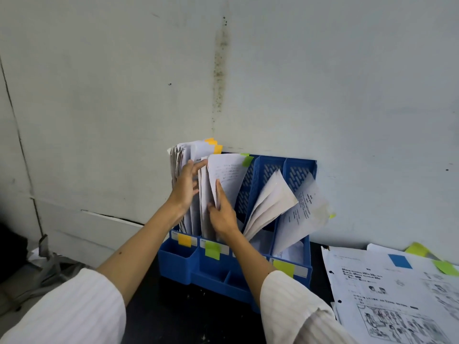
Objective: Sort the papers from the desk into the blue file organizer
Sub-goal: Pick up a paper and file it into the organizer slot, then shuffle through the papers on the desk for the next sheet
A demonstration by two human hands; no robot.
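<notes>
A blue file organizer (299, 274) with several upright slots stands on the dark desk against the wall. Its front carries orange, green and yellow-green sticky labels. The two left slots are packed with papers (229, 173) bearing orange and green tabs. My left hand (185, 186) has straight fingers pressing the left stack aside. My right hand (222, 214) pinches a sheaf of sheets in the second slot, thumb up along the page. The two right slots hold loose curled sheets (272, 202) leaning right.
A spread of printed papers (397, 291) with blue and green sticky notes lies on the desk at the right. Grey crumpled material (47, 266) sits at the left. The pale wall stands directly behind the organizer.
</notes>
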